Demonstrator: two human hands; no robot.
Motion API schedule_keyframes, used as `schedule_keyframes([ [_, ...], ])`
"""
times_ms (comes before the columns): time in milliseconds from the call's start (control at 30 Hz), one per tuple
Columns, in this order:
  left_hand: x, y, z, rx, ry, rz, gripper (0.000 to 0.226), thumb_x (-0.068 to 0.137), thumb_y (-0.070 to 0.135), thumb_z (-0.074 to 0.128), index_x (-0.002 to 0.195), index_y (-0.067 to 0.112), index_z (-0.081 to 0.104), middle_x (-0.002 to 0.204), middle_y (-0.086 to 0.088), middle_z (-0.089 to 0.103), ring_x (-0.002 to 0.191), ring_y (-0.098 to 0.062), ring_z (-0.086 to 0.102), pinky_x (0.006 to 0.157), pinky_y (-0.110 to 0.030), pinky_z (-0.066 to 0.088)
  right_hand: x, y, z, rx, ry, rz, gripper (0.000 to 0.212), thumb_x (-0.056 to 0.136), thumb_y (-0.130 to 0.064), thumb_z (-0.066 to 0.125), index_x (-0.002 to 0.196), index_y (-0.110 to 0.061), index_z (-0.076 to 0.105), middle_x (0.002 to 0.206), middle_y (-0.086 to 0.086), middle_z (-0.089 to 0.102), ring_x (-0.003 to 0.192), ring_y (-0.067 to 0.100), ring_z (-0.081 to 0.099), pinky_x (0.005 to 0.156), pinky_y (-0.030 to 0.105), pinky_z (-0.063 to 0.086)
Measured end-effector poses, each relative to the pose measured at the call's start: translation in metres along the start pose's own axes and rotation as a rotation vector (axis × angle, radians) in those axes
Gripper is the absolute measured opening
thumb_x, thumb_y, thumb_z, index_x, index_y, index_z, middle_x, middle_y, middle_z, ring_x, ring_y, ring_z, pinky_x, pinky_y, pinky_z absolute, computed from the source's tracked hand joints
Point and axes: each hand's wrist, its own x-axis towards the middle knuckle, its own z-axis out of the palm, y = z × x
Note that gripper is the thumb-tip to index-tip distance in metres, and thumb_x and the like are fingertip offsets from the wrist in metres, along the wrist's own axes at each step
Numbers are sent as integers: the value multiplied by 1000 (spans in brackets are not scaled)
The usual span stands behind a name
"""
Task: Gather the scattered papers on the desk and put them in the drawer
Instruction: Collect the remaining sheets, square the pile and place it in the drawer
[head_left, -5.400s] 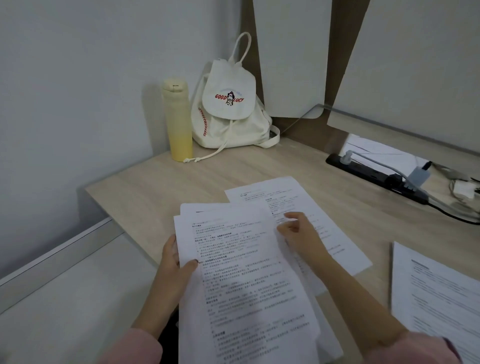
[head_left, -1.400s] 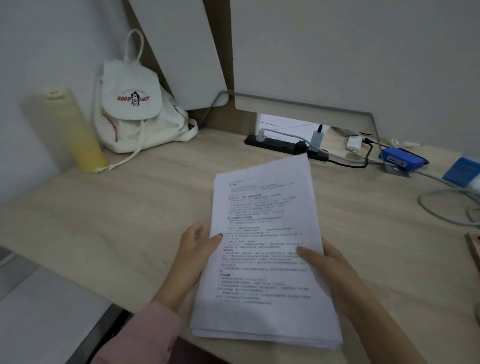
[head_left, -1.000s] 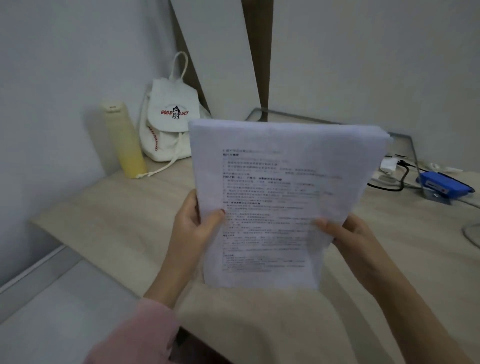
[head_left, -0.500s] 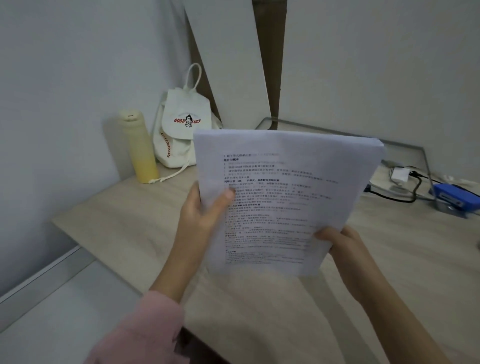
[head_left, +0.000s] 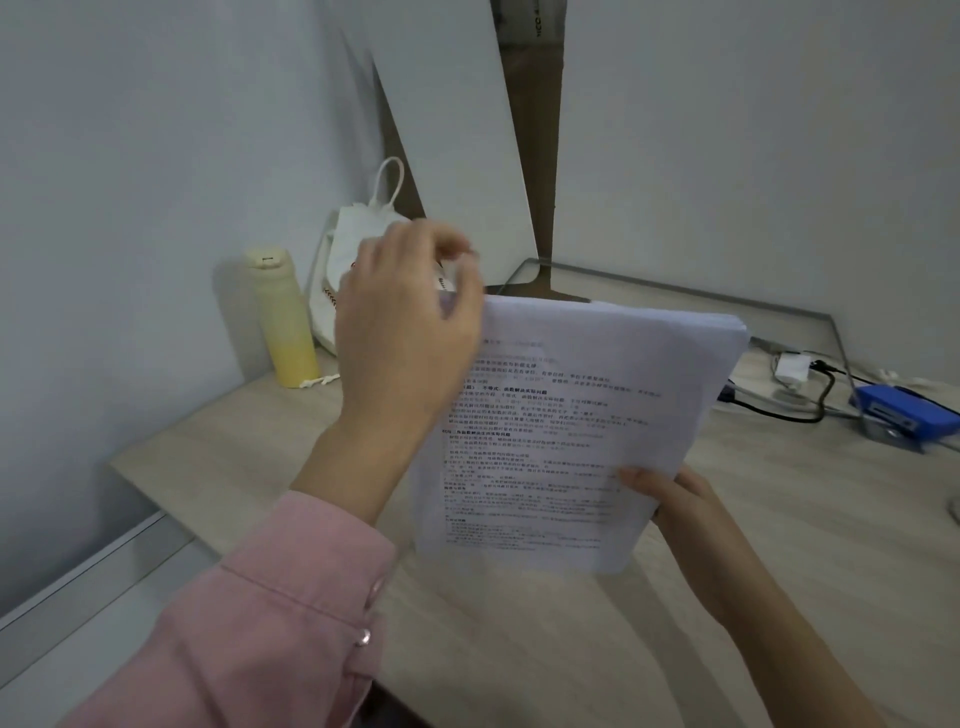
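While the right hand (head_left: 685, 512) pinches the lower right edge of the white stack of printed papers (head_left: 576, 431), holding it upright above the pale wooden surface (head_left: 779, 519), the left hand (head_left: 405, 332) sits at the top left corner, fingers (head_left: 447, 247) loosely curled and blurred, so whether they touch the sheets I cannot tell. Looks like squaring the edges before stowing. No drawer in view yet. Far left, a yellow bottle (head_left: 283, 322) stands beside a white drawstring backpack (head_left: 345, 260).
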Motion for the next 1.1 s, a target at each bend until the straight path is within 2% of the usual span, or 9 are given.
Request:
schedule_keyframes([
  [100,3,26,6,244,-283,361,47,89,56,33,108,21,58,114,2,59,109,-16,46,94,-27,24,0,-2,0,2,-10,4,27,85,-9,53,103,-23,68,102,-7,74,93,12,68,82,33,49],
  [167,5,39,18,339,-497,446,54,87,64,27,112,24,53,117,4,58,103,-14,46,86,-30,29,0,-2,0,8,-8,13,27,84,-8,54,101,-23,68,100,-7,74,91,12,69,79,32,49],
  [400,21,51,24,394,-795,590,23,90,46,45,100,26,49,80,9,48,76,-16,43,55,-30,27,-2,4,-5,15,4,54,27,84,-4,52,96,-22,69,96,-3,75,86,15,71,80,35,52],
  [500,27,50,18,330,-843,574,12,91,38,47,85,29,41,69,10,42,66,-13,42,52,-26,26,-2,4,-7,-17,-27,22,26,85,-10,54,103,-22,67,100,-7,74,93,13,69,82,32,51],
  [633,29,37,6,220,-681,586,12,94,36,44,88,26,46,70,10,43,63,-12,41,57,-27,30,0,5,-15,-108,-18,8,23,77,-27,64,100,-24,69,95,-12,75,86,5,70,73,22,52],
  [800,26,2,-9,-46,-461,307,21,91,37,50,95,18,57,74,5,58,70,-20,54,62,-32,43,3,7,-47,-186,92,7,15,75,-25,70,88,-19,71,80,-8,77,73,8,72,57,15,52],
  [900,7,-26,-8,-295,-360,12,16,89,33,57,100,21,60,82,11,66,78,-3,64,69,-23,50,7,6,-65,10,92,-24,52,54,-42,80,96,-14,67,93,4,76,83,15,72,66,20,58],
  [967,-14,-41,-3,-459,-307,-164,20,89,27,57,109,25,59,91,24,62,80,14,62,71,-7,49,11,6,-66,135,61,-33,40,69,-34,70,104,-14,65,105,5,73,89,15,71,70,22,59],
  [1100,-59,-66,6,-652,-188,-403,18,89,19,56,104,29,59,94,22,66,82,10,65,70,-11,51,12,0,-55,160,-7,-88,35,82,-18,55,116,-14,61,113,2,71,100,19,68,80,31,58],
])
